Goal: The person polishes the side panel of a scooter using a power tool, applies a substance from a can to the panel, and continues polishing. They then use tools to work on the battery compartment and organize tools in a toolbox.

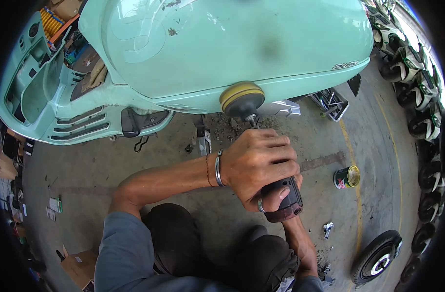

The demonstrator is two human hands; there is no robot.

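A mint-green scooter (222, 53) fills the upper part of the view, its glossy side panel facing me. My left hand (261, 165) is closed over the top of a dark power drill (287, 197), thumb wrapped round its back end. My right hand (295, 226) comes up from below to the same drill; its fingers are mostly hidden behind the tool. On the drill's shaft sits a round polishing pad (242, 97), yellow foam on a black backing. The pad is at the panel's lower edge and appears to touch it. Smudges mark the panel higher up.
A small open tin (346, 177) stands on the floor to my right. Farther down lie a metal part (328, 228) and a scooter wheel (377, 258). Parked scooters (422, 117) line the right side. A cardboard box (80, 265) sits at lower left. Debris (227, 129) lies beneath the scooter.
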